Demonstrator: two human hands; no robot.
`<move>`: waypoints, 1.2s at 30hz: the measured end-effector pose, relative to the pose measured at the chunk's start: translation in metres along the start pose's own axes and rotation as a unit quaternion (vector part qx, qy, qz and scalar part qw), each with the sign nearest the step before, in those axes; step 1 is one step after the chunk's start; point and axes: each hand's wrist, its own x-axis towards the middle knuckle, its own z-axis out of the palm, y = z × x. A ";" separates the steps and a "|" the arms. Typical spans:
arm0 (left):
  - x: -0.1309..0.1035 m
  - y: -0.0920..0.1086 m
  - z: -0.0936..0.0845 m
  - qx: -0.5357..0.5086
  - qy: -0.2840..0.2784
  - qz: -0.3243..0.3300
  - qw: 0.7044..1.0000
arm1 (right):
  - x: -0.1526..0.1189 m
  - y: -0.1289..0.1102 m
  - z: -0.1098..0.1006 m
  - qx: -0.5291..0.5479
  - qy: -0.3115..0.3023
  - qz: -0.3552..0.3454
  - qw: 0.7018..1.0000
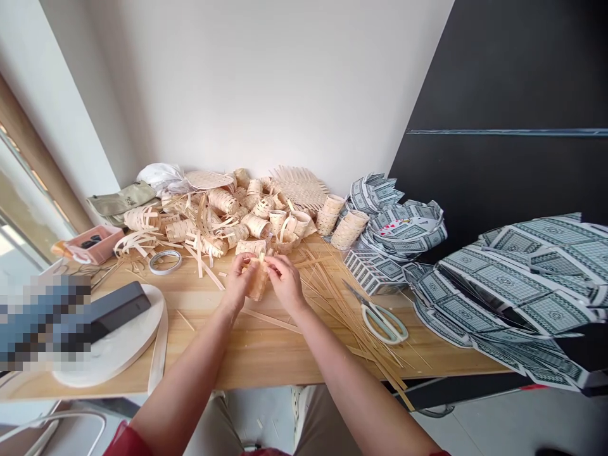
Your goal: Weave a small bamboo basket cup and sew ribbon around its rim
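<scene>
Near the middle of the table, both my hands hold a small woven bamboo basket [257, 288]. My left hand [239, 277] closes on its left side, fingers bent at the upper edge. On the other side my right hand [285, 277] pinches at the rim, where a short pale strip end stands up between the hands. The inside of the basket is hidden from me. Right behind it lies another woven cylinder [251, 247]. Long loose bamboo strips [339, 304] spread over the table to the right of my right hand.
Scissors [384, 322] with white-green handles lie at right. Behind is a pile of woven cylinders [223, 201]. Objects folded from playing cards [513, 278] fill the right side. At left are a tape roll [165, 261], a pink box [97, 246] and a white strip coil [137, 329] under a dark device.
</scene>
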 end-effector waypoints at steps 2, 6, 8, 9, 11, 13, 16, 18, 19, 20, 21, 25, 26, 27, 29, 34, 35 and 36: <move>0.000 0.000 0.000 -0.020 -0.003 -0.010 1.000 | -0.004 0.002 0.002 0.021 0.011 0.021 0.999; 0.001 -0.002 0.003 -0.056 -0.003 -0.025 0.998 | -0.012 0.008 0.008 0.046 0.050 0.080 0.994; 0.001 -0.003 0.003 -0.069 0.005 -0.028 0.997 | -0.015 0.011 0.011 0.046 0.077 0.111 0.990; 0.002 -0.003 0.003 -0.075 0.010 -0.029 0.997 | -0.017 0.013 0.012 0.043 0.087 0.125 0.987; 0.002 -0.004 0.003 -0.083 0.017 -0.030 0.996 | -0.020 0.014 0.014 0.032 0.095 0.148 0.984; 0.002 -0.005 0.003 -0.085 0.017 -0.028 0.996 | -0.021 0.013 0.013 0.022 0.082 0.162 0.983; 0.001 -0.005 0.003 -0.076 0.013 -0.011 0.997 | -0.018 0.010 0.009 0.022 0.045 0.163 0.985; 0.001 -0.002 0.003 -0.071 0.017 0.015 0.997 | -0.014 0.009 0.006 0.022 0.044 0.157 0.986; 0.000 0.000 0.003 -0.069 0.021 0.032 0.997 | -0.012 0.008 0.004 0.024 0.050 0.154 0.987; 0.000 0.002 0.004 -0.063 0.024 0.049 0.996 | -0.011 0.008 0.003 0.028 0.055 0.151 0.987; 0.000 0.004 0.004 -0.056 0.025 0.065 0.996 | -0.010 0.009 0.002 0.037 0.058 0.148 0.987; -0.001 0.010 0.005 -0.053 -0.006 0.075 0.996 | -0.012 0.011 -0.003 0.105 0.028 0.135 0.985; -0.001 0.010 0.006 -0.066 -0.019 0.062 0.996 | -0.013 0.011 -0.005 0.125 0.021 0.132 0.983; -0.001 0.010 0.006 -0.078 -0.033 0.050 0.995 | -0.014 0.011 -0.007 0.143 0.015 0.129 0.981; -0.003 0.009 0.007 -0.092 -0.060 0.032 0.993 | -0.015 0.010 -0.012 0.172 0.006 0.126 0.977; -0.007 0.009 0.011 -0.107 -0.105 0.022 0.988 | -0.013 0.007 -0.025 0.206 -0.026 0.123 0.970; -0.007 0.010 0.011 -0.113 -0.109 0.021 0.987 | -0.012 0.007 -0.027 0.207 -0.028 0.122 0.970; -0.007 0.010 0.012 -0.120 -0.114 0.019 0.986 | -0.011 0.007 -0.029 0.205 -0.027 0.121 0.971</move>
